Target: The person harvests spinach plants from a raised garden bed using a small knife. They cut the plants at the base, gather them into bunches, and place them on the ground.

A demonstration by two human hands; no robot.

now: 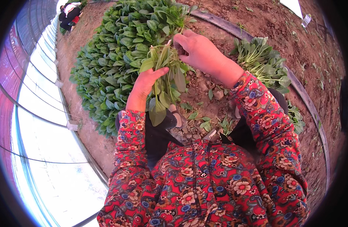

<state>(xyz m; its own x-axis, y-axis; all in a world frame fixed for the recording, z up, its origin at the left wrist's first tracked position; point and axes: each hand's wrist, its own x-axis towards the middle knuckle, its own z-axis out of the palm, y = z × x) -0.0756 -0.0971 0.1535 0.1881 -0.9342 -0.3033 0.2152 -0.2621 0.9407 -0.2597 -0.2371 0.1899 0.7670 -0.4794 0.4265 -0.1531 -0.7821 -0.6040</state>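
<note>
My left hand (pixel 145 85) grips a bunch of leafy greens (pixel 165 82) that look like spinach. Its pale root ends point up and away, and the leaves droop toward my knees. Close by the root ends, to their right, is my right hand (pixel 195 49) with its fingers curled. The back of that hand hides its fingertips, so whether they pinch anything is unclear. Beyond the bunch and to the left, a dense bed of spinach plants (pixel 117 62) grows from the soil.
Cut spinach (pixel 260 61) lies heaped at the right across a dark hose or strip (pixel 307 99). Loose leaves (pixel 205 123) litter the soil between my feet. A translucent greenhouse wall (pixel 43 133) curves along the left. Another person (pixel 69 15) bends down at the far upper left.
</note>
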